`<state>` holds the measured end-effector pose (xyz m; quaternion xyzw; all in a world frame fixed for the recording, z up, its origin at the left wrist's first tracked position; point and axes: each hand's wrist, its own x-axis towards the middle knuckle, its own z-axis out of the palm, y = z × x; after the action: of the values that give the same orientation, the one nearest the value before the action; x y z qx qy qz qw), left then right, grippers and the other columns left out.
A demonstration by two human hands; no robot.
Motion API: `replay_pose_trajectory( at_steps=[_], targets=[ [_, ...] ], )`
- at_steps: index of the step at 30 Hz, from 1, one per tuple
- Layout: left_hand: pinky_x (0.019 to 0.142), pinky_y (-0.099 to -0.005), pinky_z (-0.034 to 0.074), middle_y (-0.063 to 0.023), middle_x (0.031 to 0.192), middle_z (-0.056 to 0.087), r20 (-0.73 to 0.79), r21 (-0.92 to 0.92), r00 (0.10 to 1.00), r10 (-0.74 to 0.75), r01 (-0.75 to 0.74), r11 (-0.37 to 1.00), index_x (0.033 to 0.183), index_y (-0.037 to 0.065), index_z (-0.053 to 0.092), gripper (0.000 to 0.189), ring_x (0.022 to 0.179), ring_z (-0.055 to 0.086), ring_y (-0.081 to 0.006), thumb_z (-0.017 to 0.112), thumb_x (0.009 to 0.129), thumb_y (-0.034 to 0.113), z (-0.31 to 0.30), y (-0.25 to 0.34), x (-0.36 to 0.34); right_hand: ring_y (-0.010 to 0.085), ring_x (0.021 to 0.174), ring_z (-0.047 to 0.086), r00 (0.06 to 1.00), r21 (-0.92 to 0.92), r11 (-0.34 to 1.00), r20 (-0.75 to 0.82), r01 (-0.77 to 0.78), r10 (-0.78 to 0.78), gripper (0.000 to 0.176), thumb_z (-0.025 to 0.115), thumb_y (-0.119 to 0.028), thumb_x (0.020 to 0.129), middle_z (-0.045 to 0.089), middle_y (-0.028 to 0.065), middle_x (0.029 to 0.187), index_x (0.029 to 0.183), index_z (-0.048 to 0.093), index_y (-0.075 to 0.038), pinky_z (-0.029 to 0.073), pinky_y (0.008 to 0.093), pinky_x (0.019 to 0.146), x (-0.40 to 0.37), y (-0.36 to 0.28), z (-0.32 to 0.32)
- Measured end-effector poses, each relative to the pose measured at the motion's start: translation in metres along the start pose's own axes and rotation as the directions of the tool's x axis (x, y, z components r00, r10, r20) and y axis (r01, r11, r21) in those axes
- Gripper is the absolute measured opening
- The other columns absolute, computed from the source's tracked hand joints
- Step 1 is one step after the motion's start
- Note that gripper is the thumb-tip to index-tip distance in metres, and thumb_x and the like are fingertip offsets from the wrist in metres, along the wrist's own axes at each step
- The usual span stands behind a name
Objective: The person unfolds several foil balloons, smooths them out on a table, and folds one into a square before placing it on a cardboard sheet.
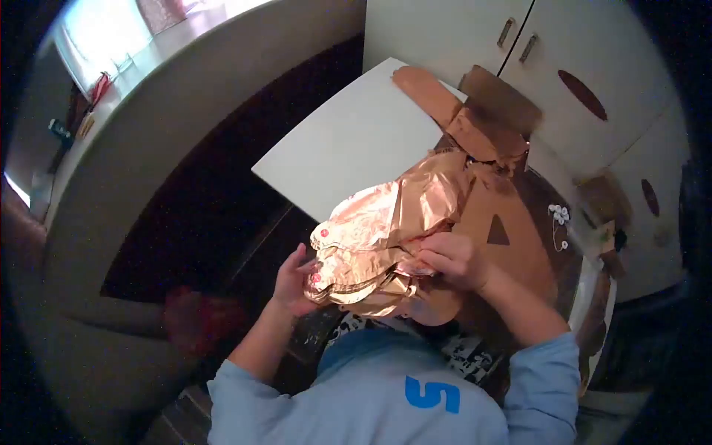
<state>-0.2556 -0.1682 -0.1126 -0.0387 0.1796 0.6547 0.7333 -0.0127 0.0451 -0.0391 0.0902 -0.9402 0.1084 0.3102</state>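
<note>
A stack of shiny copper-coloured foil pieces (pixel 371 256), like flat, deflated foil balloons with rounded ends, lies across my lap and the table edge. Small red marks show near its left ends. My left hand (pixel 293 282) supports that left end, thumb raised at the edge and fingers partly hidden beneath. On the right, my right hand (pixel 454 259) pinches a fold of the foil between thumb and fingers. Under and beyond the stack spreads a matte brown sheet (pixel 519 237) with a dark triangular cut-out.
A white board or tabletop (pixel 356 141) extends behind the foil. More brown pieces (pixel 486 137) lie bunched at its far right, against white cabinet doors (pixel 593 67). Small white rolls with string (pixel 559 216) sit on the right. A curved grey ledge (pixel 148 104) runs along the left.
</note>
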Motion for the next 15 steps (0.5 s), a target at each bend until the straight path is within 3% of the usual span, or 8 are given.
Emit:
replay_pose_trajectory(
  at_steps=[1,3,6,9,12,15],
  targets=[
    [0.108,-0.0494,0.037,-0.0213,0.140,0.048,0.103,-0.037,0.994,-0.033,0.037,0.999,0.139,-0.004,0.039,0.071,0.127,0.049,-0.0354,0.049,0.093,0.050,-0.001,-0.005,-0.002,0.0260,0.074,0.066,1.000,0.001,1.000,0.004,0.004,-0.004,0.022,0.073,-0.013,0.071,0.065,0.0090,0.083,0.088,0.062,-0.004,0.056,0.0357,0.063,-0.002,0.000,0.003],
    [0.107,-0.0492,0.039,-0.0209,0.137,0.050,-0.087,0.134,0.992,0.096,-0.083,0.987,0.137,-0.003,0.042,0.062,0.125,0.051,-0.0330,0.052,0.095,0.041,0.004,-0.013,0.003,0.0261,0.076,0.066,1.000,-0.006,1.000,0.014,0.017,-0.017,0.022,0.073,-0.011,0.071,0.064,0.0103,0.084,0.089,0.062,-0.003,0.056,0.0362,0.064,-0.010,0.003,0.005],
    [0.104,-0.0489,0.043,-0.0203,0.131,0.055,-0.313,0.190,0.949,0.046,0.015,0.982,0.133,-0.002,0.046,0.051,0.120,0.056,-0.0317,0.053,0.096,0.032,0.031,-0.009,-0.004,0.0292,0.086,0.064,0.986,0.096,0.995,0.165,-0.015,-0.001,0.027,0.070,-0.005,0.071,0.063,0.0131,0.093,0.097,0.060,-0.003,0.054,0.0415,0.076,-0.010,0.003,-0.003],
    [0.101,-0.0482,0.046,-0.0194,0.126,0.058,-0.209,0.141,0.978,0.010,0.020,0.990,0.128,-0.002,0.049,0.047,0.114,0.060,-0.0320,0.052,0.096,0.032,0.013,-0.004,0.005,0.0335,0.100,0.060,0.939,0.054,0.992,0.333,-0.113,0.089,0.037,0.067,-0.003,0.070,0.061,0.0152,0.103,0.106,0.056,-0.003,0.046,0.0467,0.092,-0.009,-0.008,-0.018],
    [0.099,-0.0476,0.048,-0.0202,0.125,0.058,-0.203,0.154,0.978,0.045,-0.014,0.988,0.128,-0.004,0.049,0.049,0.111,0.061,-0.0322,0.052,0.096,0.032,0.012,-0.005,0.006,0.0356,0.109,0.054,0.849,0.133,0.933,0.472,-0.334,0.237,0.046,0.068,-0.008,0.069,0.058,0.0162,0.112,0.113,0.053,-0.004,0.038,0.0487,0.100,0.013,-0.033,-0.043],
    [0.099,-0.0471,0.049,-0.0212,0.126,0.059,-0.208,0.167,0.975,0.084,-0.049,0.985,0.130,-0.005,0.047,0.050,0.112,0.061,-0.0323,0.048,0.097,0.032,0.018,-0.008,0.005,0.0354,0.112,0.052,0.868,0.143,0.921,0.412,-0.364,0.279,0.051,0.071,-0.017,0.070,0.056,0.0173,0.117,0.116,0.052,-0.004,0.037,0.0482,0.101,0.004,-0.035,-0.034]
  ],
)
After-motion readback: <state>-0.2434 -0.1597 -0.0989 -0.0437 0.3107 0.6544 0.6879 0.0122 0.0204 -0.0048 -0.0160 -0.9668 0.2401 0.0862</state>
